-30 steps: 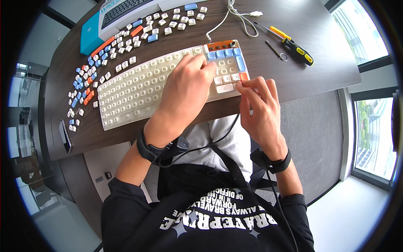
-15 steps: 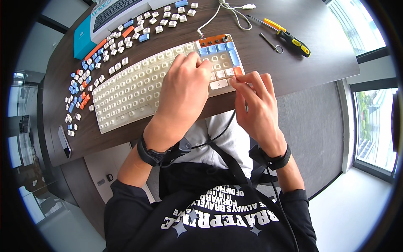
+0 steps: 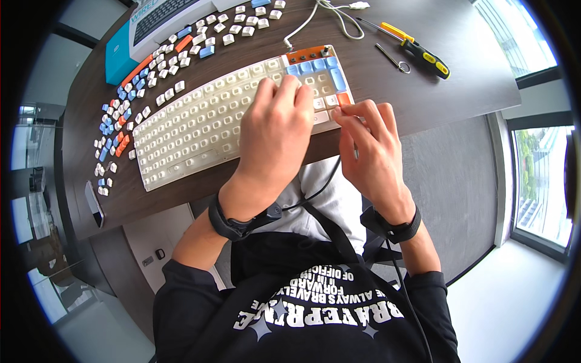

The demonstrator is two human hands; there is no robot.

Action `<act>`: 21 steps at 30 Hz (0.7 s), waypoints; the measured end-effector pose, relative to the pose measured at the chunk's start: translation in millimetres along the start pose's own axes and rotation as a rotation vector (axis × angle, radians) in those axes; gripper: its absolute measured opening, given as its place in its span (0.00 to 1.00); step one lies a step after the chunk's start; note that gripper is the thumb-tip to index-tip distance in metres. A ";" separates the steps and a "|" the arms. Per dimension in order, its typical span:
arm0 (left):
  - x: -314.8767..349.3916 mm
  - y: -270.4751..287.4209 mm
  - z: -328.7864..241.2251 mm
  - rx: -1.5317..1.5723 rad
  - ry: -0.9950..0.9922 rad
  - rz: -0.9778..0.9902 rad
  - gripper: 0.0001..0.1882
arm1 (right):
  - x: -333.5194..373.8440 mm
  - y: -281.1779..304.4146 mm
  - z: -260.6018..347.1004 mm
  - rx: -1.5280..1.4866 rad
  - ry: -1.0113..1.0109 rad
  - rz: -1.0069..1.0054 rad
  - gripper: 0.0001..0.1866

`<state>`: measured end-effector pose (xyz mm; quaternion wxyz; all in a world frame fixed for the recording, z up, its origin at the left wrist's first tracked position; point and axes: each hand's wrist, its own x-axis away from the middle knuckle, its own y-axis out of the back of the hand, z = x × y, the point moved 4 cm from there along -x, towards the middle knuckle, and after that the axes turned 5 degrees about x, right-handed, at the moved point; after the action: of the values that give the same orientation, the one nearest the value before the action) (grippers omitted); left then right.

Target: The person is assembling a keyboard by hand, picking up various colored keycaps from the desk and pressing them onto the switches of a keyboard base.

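The keyboard [image 3: 192,111] lies beneath the left grip [image 3: 277,130], its corner at the right grip [image 3: 370,148], perhaps for steadying; whether either is closed cannot be told.

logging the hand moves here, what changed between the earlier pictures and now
The left hand has shifted right across the keyboard, now covering more of the white number keycaps. Whether it took or released anything is hidden. The right hand stays at the keyboard's lower right corner; the loose keycaps and screwdriver lie as they were.
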<state>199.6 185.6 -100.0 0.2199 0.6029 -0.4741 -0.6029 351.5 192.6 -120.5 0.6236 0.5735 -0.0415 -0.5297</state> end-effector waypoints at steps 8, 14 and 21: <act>0.8 1.0 -4.2 -0.106 -0.044 -0.040 0.03 | 0.6 -0.2 4.2 -0.010 -0.012 0.007 0.20; 5.7 1.8 -9.9 -0.078 0.007 0.042 0.04 | -0.6 1.6 7.0 0.012 -0.005 0.022 0.19; 14.5 -3.9 -10.2 -0.082 0.033 0.040 0.05 | -1.4 -1.5 8.1 0.023 0.011 0.042 0.20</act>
<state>207.8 172.1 -109.0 0.2643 0.5939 -0.4570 -0.6072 344.6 188.5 -118.1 0.6280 0.5826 -0.0564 -0.5129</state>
